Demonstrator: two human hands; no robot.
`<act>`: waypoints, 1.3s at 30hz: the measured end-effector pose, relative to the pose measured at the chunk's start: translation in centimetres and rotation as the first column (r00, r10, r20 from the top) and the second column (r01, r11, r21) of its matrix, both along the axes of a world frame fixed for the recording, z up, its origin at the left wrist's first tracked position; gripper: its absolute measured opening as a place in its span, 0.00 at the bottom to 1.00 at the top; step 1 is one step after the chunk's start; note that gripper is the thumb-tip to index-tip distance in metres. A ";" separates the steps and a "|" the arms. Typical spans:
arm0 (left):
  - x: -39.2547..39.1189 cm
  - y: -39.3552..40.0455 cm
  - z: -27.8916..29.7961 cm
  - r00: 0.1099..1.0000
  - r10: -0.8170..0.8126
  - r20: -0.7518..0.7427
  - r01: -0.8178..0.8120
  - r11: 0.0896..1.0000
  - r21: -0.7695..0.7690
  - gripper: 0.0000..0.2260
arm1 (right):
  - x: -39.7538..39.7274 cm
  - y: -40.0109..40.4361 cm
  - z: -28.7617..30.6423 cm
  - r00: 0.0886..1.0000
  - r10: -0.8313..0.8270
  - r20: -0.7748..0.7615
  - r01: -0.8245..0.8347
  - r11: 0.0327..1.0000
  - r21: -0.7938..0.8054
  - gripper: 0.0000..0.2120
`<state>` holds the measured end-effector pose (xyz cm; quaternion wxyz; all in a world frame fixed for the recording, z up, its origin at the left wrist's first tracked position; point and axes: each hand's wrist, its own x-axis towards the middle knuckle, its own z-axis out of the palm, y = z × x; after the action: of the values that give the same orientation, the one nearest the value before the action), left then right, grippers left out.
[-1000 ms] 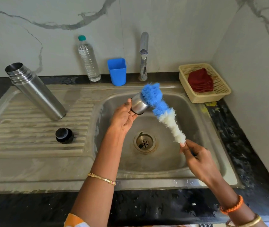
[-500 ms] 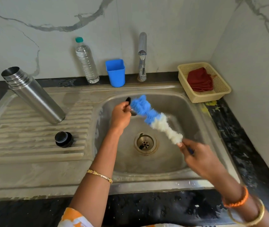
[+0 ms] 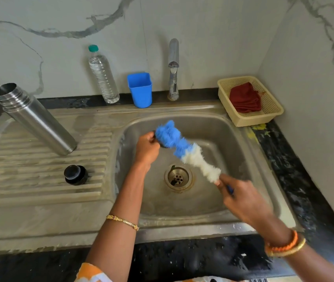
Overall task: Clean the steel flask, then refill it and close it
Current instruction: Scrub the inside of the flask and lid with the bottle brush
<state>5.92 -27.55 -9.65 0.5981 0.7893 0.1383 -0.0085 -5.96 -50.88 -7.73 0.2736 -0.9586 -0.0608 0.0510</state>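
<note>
The steel cup that faced us a second ago is now turned away and almost swallowed by the brush's blue head, which has dropped lower over the sink.

Nearest me, the right hand is closed round the brush's blue handle, blurred with motion. The left hand is clamped on the small cup; only a dark sliver of it shows past the fingers.

On the ribbed draining board to the left sits one black stopper, and behind it the steel flask stands open-mouthed, well apart from both hands.

I judge the flask rigid and fairly light while empty, but smooth and slippery when wet. The plain cylinder wall at mid-height looks the best place to take it, not the threaded neck. The brush is soft and will bend.

By count: one flask, one stopper, one cup, one brush. At the back of the worktop, against the wall, stand one water bottle, one blue tumbler, one tap and one basket holding a red cloth.
</note>
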 end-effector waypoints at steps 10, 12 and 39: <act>0.0 -0.4 1.4 0.994 0.004 0.107 0.040 0.914 -0.403 0.14 | 5.4 -0.5 1.0 0.787 0.047 -0.615 0.223 0.908 0.355 0.16; 0.5 -0.7 1.6 0.996 0.044 0.072 -0.005 0.884 -0.467 0.15 | 4.9 -0.4 0.7 0.739 0.087 -0.668 0.281 0.862 0.422 0.16; -0.8 1.0 3.3 0.936 0.149 -0.320 -0.342 0.162 -0.926 0.12 | -0.2 1.6 -2.3 0.979 0.028 0.202 -0.022 0.999 -0.030 0.07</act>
<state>5.09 -26.55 -6.37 0.9390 0.2005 0.2735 -0.0570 -6.12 -49.32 -10.05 0.2523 -0.9616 -0.0997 -0.0425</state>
